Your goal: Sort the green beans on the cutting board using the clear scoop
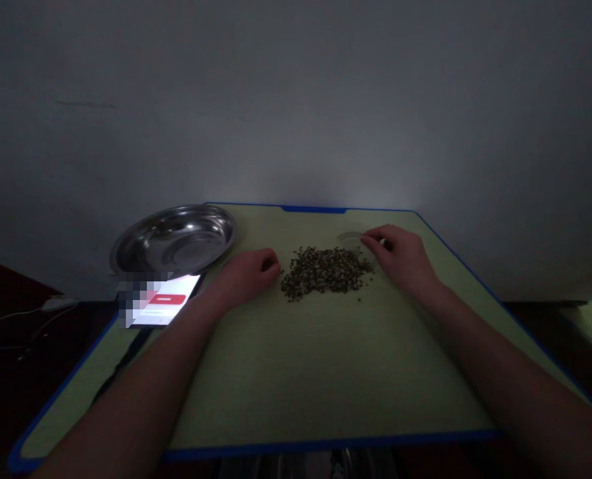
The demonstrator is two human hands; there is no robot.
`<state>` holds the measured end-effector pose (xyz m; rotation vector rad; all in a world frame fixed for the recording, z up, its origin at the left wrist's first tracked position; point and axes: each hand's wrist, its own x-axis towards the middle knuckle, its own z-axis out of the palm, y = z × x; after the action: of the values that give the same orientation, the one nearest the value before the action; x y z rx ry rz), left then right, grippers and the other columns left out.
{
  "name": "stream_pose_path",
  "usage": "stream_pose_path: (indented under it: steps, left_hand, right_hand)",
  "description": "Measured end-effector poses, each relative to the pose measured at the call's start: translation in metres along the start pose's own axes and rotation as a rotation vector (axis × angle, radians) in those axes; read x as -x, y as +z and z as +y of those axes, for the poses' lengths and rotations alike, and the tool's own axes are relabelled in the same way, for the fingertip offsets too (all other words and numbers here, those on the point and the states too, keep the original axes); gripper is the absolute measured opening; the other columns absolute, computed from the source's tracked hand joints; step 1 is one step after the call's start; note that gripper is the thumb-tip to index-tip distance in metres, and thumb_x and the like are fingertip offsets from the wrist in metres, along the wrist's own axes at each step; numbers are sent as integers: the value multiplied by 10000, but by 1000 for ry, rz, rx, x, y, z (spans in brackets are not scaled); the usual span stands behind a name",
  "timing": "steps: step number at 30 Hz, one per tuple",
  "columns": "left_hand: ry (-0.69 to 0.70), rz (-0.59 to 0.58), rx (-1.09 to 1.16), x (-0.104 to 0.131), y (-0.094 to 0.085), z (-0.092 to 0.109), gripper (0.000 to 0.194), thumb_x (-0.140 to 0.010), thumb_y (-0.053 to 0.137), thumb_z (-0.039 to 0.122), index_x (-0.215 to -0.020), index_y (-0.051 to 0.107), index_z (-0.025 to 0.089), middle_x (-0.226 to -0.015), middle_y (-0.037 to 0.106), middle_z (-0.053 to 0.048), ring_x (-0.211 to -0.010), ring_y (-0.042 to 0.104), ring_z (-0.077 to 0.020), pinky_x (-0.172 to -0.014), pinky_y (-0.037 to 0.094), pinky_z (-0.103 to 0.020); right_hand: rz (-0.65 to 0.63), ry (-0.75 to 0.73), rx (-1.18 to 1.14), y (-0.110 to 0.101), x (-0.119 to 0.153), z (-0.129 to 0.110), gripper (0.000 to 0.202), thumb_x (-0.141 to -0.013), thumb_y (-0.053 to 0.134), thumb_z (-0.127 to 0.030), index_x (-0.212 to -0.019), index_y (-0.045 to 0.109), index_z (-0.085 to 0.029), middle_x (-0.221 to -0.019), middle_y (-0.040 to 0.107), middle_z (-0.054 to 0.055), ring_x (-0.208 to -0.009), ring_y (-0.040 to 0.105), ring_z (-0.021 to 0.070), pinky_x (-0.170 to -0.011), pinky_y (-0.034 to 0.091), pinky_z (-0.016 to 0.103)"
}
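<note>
A loose pile of small dark seeds or beans (326, 271) is spread over the middle of the pale table. Just left of it, my left hand (251, 274) rests with its fingers curled closed; whatever may be inside is hidden. My right hand (398, 251) is at the pile's upper right, thumb and fingertips pressed together in a pinch. Those fingertips are over or beside a clear, round dish (348, 235) whose outline is faint. Anything between them is too small to make out, and I cannot tell whether they touch the dish.
A wide steel basin (176, 239) stands at the table's back left. In front of it lies a lit tablet or phone (169, 303), close to my left forearm. A blue edge (326, 442) borders the table (326, 372). Behind is a grey wall (296, 106). White cables (59, 303) are at far left.
</note>
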<state>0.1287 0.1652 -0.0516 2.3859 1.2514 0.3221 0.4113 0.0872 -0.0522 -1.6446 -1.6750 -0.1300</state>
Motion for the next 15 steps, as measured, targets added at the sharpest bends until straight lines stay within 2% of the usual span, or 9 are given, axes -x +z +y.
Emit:
stream_pose_path:
  steps: [3, 5, 10, 15]
  left_hand:
    - [-4, -1, 6, 1, -1, 2, 265, -837, 436, 346, -818, 631, 167, -786, 670, -55, -660, 562, -167, -598, 362, -293]
    - [-11, -5, 6, 1, -1, 3, 258, -839, 439, 341, -816, 628, 167, -788, 673, -54, -659, 564, -164, -593, 359, -288]
    - [-8, 5, 1, 1, 0, 2, 251, -837, 446, 341, -808, 625, 168, -783, 674, -52, -655, 564, -163, -586, 354, -286]
    - [9, 66, 57, -1, 0, -2, 234, -831, 436, 324, -778, 601, 167, -754, 655, -41, -641, 554, -158, -581, 366, -283]
  right_hand:
    - [-51, -92, 140, -1, 0, 3, 238, -897, 546, -315, -878, 738, -177, -816, 709, 81, -731, 625, 215, -662, 440, 325]
    - [-72, -95, 224, -1, 0, 6, 260, -914, 529, -327, -909, 746, -183, -854, 710, 86, -752, 632, 225, -669, 440, 333]
    - [-74, 14, 360, -4, -3, 18, 263, -903, 533, -315, -940, 754, -178, -899, 715, 85, -791, 643, 232, -704, 449, 336]
    - [-84, 123, 446, -6, -11, 30, 287, -894, 496, -276, -962, 752, -167, -957, 727, 98, -783, 649, 230, -712, 454, 336]
